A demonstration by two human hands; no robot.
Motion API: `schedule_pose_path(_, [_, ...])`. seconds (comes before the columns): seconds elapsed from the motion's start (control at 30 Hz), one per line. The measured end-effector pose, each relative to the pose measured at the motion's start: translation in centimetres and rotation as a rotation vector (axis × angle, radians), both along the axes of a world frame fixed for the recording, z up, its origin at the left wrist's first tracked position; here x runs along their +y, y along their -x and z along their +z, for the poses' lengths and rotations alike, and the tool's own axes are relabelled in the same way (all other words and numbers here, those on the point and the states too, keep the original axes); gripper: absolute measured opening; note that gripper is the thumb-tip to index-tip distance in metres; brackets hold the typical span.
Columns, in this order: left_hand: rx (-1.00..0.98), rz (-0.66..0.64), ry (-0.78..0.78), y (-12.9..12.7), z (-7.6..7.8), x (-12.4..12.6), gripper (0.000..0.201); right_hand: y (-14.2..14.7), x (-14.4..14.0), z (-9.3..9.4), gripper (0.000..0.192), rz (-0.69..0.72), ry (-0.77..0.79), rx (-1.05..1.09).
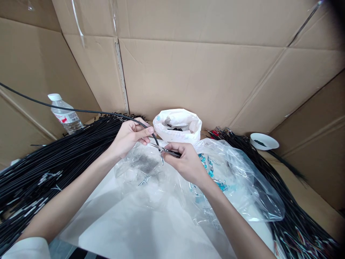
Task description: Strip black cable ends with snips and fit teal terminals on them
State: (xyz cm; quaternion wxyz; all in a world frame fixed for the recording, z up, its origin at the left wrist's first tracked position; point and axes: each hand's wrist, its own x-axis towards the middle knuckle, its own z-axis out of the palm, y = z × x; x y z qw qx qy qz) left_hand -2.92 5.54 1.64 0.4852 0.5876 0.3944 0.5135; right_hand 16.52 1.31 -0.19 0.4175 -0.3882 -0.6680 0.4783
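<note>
A long black cable [88,111] runs in from the left edge and through my left hand [134,133], which pinches it between thumb and fingers. Its end hangs down past the fingertips, with silvery strands [162,159] showing below the black sheath. My right hand [183,158] is closed on a small pair of scissors [168,151]. The slim metal blades lie across the cable near its stripped end. Whether they cut into it I cannot tell. Beneath both hands is a clear plastic bag [159,180] with dark fine bits and blue-green pieces on it.
Bundles of black cables lie at left [67,151] and right [258,165]. A white bag [176,136] holding black bits stands at the back. A water bottle [66,115] is behind the left bundle, a white bowl [265,140] at right. Cardboard walls [202,72] enclose the table.
</note>
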Motion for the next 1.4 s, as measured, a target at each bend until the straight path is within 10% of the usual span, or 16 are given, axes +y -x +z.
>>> schedule_pose_path(0.5, [-0.075,-0.157,-0.090,0.1,-0.2,-0.1,0.034,-0.3,0.2,-0.3,0.014,0.182,0.278,0.346])
schedule_pose_path(1.4, [-0.039,-0.114,-0.129,0.1,0.2,-0.3,0.035,-1.4,0.2,1.0,0.011,0.078,0.122,0.178])
